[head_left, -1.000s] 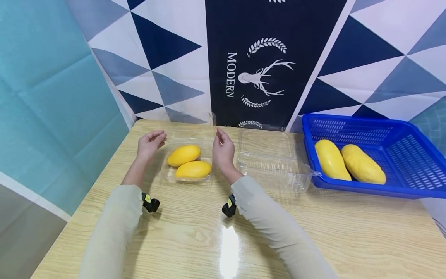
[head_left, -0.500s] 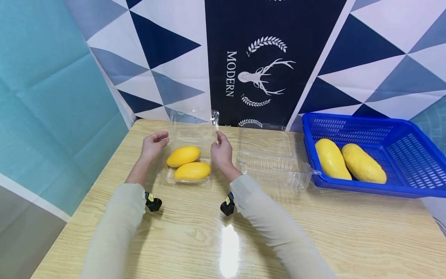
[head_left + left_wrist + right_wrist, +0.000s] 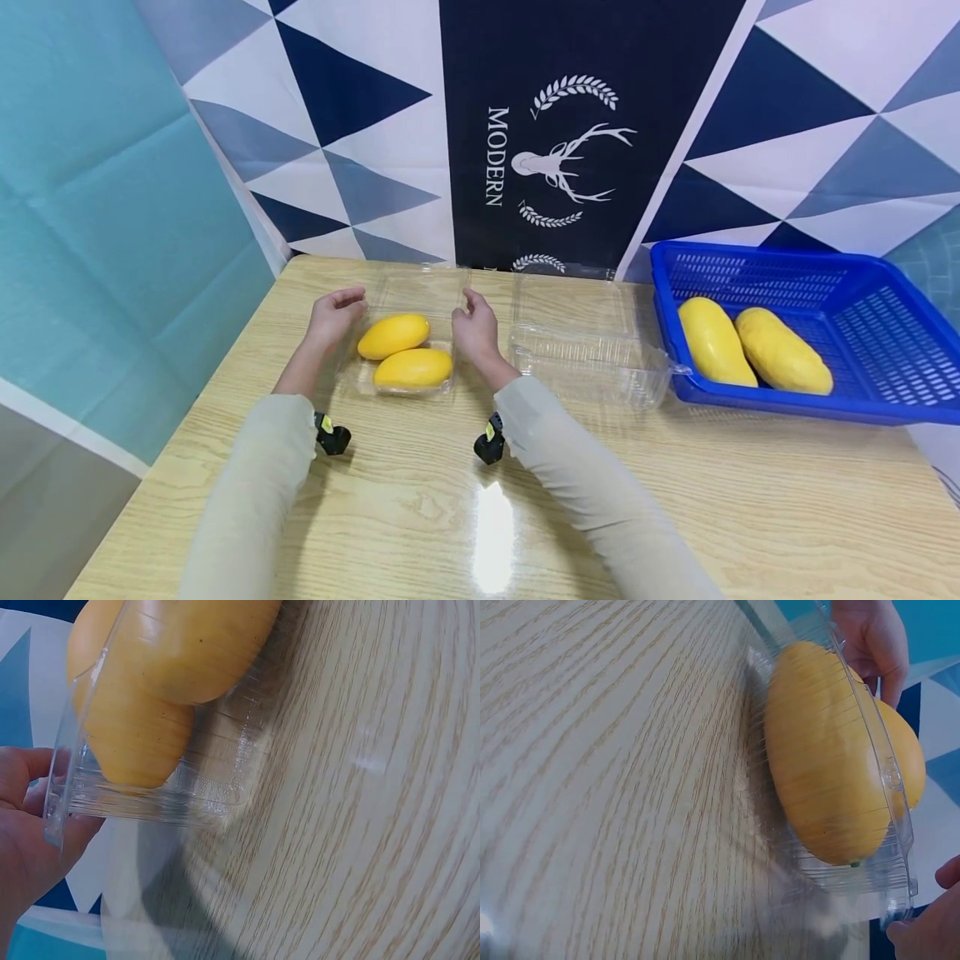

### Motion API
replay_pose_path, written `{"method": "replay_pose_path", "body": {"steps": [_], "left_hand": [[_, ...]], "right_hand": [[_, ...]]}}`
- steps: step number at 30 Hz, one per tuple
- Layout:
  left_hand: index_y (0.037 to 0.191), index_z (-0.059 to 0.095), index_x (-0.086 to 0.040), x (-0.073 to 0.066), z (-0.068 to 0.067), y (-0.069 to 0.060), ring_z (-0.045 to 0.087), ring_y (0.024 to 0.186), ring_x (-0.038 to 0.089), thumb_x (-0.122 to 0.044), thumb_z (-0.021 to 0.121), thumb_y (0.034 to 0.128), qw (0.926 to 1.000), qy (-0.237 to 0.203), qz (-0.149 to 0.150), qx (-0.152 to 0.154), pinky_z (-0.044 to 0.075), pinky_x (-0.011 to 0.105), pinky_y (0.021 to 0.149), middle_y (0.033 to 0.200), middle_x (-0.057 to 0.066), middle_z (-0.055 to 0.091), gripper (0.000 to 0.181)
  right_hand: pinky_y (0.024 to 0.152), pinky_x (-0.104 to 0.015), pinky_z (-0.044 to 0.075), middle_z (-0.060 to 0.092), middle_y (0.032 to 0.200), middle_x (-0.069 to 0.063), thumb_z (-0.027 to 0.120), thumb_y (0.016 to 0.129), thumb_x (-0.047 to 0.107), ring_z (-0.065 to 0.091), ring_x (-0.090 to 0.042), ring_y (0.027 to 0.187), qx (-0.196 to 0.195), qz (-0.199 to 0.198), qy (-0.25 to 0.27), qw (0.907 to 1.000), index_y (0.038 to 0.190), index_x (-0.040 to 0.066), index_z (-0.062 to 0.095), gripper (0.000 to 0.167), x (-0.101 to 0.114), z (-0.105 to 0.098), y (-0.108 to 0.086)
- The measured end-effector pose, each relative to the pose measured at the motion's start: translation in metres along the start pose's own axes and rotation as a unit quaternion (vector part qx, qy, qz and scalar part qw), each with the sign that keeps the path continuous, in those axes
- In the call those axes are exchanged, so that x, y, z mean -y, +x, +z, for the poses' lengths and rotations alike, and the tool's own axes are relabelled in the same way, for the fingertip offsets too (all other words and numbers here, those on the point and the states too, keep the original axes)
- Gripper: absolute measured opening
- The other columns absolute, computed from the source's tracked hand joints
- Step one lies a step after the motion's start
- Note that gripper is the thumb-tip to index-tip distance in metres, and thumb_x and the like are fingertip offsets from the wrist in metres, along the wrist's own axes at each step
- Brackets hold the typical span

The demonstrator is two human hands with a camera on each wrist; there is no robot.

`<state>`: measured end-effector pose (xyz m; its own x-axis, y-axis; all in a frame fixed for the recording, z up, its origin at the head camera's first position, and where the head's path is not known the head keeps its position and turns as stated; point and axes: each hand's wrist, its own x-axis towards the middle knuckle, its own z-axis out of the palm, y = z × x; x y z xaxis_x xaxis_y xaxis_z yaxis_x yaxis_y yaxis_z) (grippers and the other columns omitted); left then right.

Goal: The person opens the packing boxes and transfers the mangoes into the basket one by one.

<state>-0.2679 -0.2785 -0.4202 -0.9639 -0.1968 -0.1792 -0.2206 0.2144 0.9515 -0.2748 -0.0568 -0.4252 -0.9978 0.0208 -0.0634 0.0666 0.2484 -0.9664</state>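
Note:
Two yellow mangoes [image 3: 412,368] lie side by side in a clear plastic clamshell box [image 3: 900,806] on the table. Its clear lid [image 3: 418,287] leans back, away from me. My left hand [image 3: 330,319] is at the box's left side, fingers loosely bent by the lid's edge; in the left wrist view they show partly behind the clear rim. On the other side, my right hand [image 3: 476,325] has its fingertips by the lid's right edge; in the right wrist view its thumb is at the rim's corner. Whether either hand touches the plastic is hard to tell.
A second clear clamshell box [image 3: 585,358] stands opened to the right. Beside it, a blue plastic basket [image 3: 855,325] holds two long yellow fruits [image 3: 780,350]. Patterned cloth hangs behind the wooden table [image 3: 420,517], and teal cloth [image 3: 112,208] on the left.
The box's lid, raised half a second ago, has tipped farther back and lower. My left hand has shifted slightly right; my right hand has moved slightly left.

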Motion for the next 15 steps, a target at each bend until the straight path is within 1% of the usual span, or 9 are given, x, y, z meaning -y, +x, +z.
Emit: {"method": "replay_pose_path", "body": {"steps": [3,7,10,15], "left_hand": [[0.139,0.040,0.001,0.0017,-0.0011,0.0004,0.045,0.125,0.026,-0.012,0.046,0.0976,0.9999,0.002,-0.009,0.005,0.040,0.033,0.111,0.141,0.019,0.043,0.044],[0.139,0.040,0.001,0.0050,-0.0013,0.0020,0.048,0.119,0.022,-0.013,0.047,0.0976,0.9998,-0.005,-0.020,0.003,0.041,0.034,0.110,0.140,0.019,0.044,0.045],[0.139,0.041,0.001,0.0070,-0.0008,0.0032,0.050,0.115,0.020,-0.013,0.047,0.0976,0.9994,-0.021,-0.027,-0.001,0.042,0.033,0.109,0.138,0.019,0.045,0.044],[0.140,0.038,0.001,0.0090,-0.0014,0.0008,0.049,0.123,0.027,-0.015,0.045,0.0985,0.9989,-0.034,-0.033,0.002,0.041,0.035,0.109,0.139,0.022,0.043,0.045]], "right_hand": [[0.112,-0.036,0.037,0.043,0.144,-0.008,0.046,0.093,0.009,0.039,-0.025,0.134,0.003,0.007,-0.003,1.0000,0.140,0.006,0.042,0.047,-0.0002,0.0007,-0.0003],[0.113,-0.036,0.036,0.044,0.143,-0.009,0.046,0.093,0.010,0.039,-0.024,0.134,0.007,0.010,-0.013,0.9998,0.139,0.006,0.043,0.046,0.0001,0.0010,-0.0009],[0.113,-0.036,0.036,0.045,0.143,-0.009,0.048,0.093,0.010,0.040,-0.025,0.133,0.005,0.006,-0.025,0.9997,0.138,0.007,0.045,0.046,-0.0003,0.0006,-0.0011],[0.112,-0.037,0.038,0.044,0.143,-0.008,0.048,0.093,0.013,0.039,-0.025,0.133,0.009,0.002,-0.037,0.9993,0.138,0.009,0.044,0.045,-0.0006,-0.0007,-0.0027]]}}
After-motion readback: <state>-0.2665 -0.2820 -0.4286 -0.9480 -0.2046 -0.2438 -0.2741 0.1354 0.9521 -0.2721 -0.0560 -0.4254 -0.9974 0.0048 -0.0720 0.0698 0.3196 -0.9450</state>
